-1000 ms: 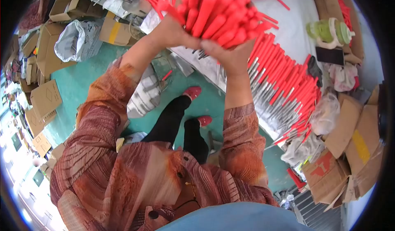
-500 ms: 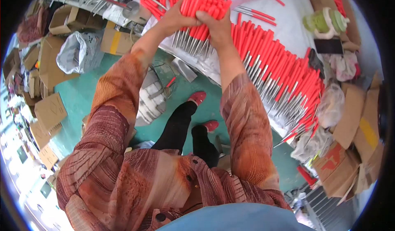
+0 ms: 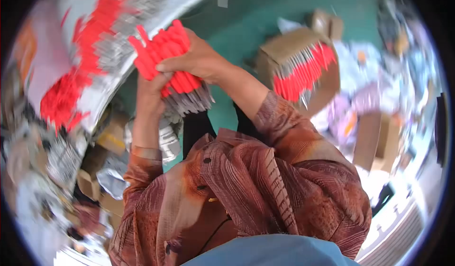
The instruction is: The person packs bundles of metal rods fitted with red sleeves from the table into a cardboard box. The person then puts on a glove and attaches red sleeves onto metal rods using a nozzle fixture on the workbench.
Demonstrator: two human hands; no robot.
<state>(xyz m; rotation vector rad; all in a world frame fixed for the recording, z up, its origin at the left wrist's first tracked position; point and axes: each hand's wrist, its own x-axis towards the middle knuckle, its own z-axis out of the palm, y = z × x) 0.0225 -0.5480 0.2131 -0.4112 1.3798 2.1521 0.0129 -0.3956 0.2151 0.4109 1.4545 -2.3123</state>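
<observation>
Between both hands is a thick bundle of red-handled metal rods (image 3: pixel 163 48), their red ends up and away from me and the grey shafts slanting down towards my body. Their exact kind is blurred. My right hand (image 3: pixel 199 60) wraps the bundle's right side, thumb across the red handles. Gripping from the lower left is my left hand (image 3: pixel 154 88), its fingers partly hidden behind the bundle. More of the same red-handled rods (image 3: pixel 303 76) lie in rows in a cardboard box (image 3: pixel 286 45) to the right, apart from my hands.
A white-covered table (image 3: pixel 128 60) at the left bears a long row of red-handled rods (image 3: pixel 90 53) and a red heap (image 3: pixel 61 98). Green floor (image 3: pixel 237 17) shows ahead. Plastic bags and another open carton (image 3: pixel 374 140) stand at the right.
My view has swung to the right, away from the table, which now appears at the left. Both hands have carried the bundle off the table, and the box of rods has come into view.
</observation>
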